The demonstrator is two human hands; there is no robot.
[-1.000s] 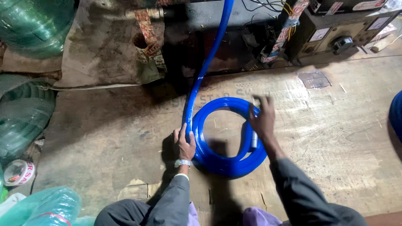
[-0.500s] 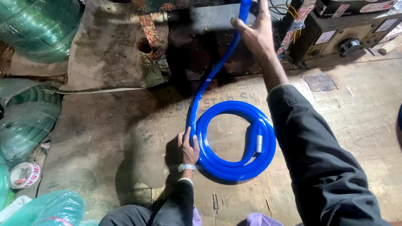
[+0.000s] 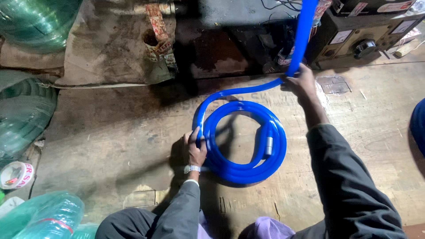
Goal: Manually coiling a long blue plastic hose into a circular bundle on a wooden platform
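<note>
While the left hand (image 3: 196, 148) presses down on the near-left edge of the blue hose coil (image 3: 242, 141), its grip closed over the stacked loops to pin them flat, the right hand (image 3: 302, 82) is raised at the far right of the coil with its grip wrapped around the free run of hose (image 3: 302, 33), which rises from that hand out of the top of the view. The coil lies flat on the worn wooden floor (image 3: 110, 146) right in front of the person's knees, several loops deep, with a pale grey fitting (image 3: 268, 146) lying along the inside of its right arc. From the right hand the hose bends left and curves down into the outermost loop, so the step in hand reads as laying another turn onto the coil — one hand anchoring, the other feeding. As a judgement, the next move calls for keeping the left hand's pressure steady so the loops do not spring apart, and for guiding the loose length round at the same radius as the loops beneath it, without a twist — the hose looks stiff enough to kick out if let go early. Around the work sit green hose bundles (image 3: 26, 115) at the left, a tape roll (image 3: 15, 175) beside them, sacking (image 3: 102, 44) behind, and a dark machine box with a knob (image 3: 365, 46) at the far right.
</note>
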